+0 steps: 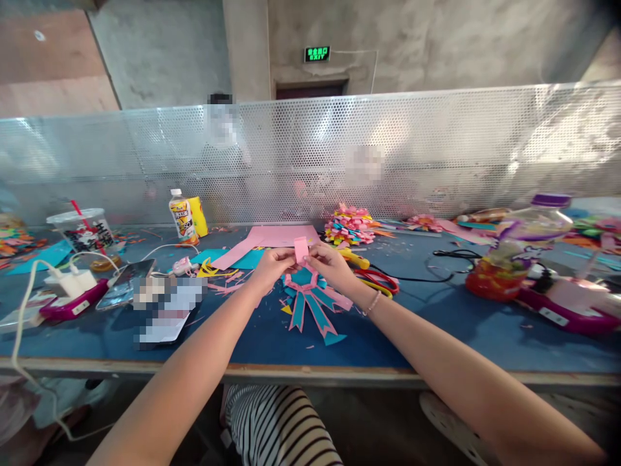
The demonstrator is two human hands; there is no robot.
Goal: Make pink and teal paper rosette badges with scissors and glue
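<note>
Between my two hands, a small pink paper strip (301,248) is held up, bent over at its top. My left hand (274,266) pinches its left side and my right hand (330,264) pinches its right side. Just below them on the blue table lies a paper piece in blue and pink (313,307), with a pink ring part and several ribbon-like tails. My hands partly cover its upper end. Right of my right hand are a yellow-handled tool (356,259) and red and yellow scissor-like handles (383,282).
Pink paper sheets (284,235) and a pile of folded colourful paper (350,225) lie behind. To the left stand a drink bottle (180,217), a cup (85,230), phones and a magenta power strip (72,301). A large bottle (514,252) stands right. A perforated metal screen (291,168) borders the table.
</note>
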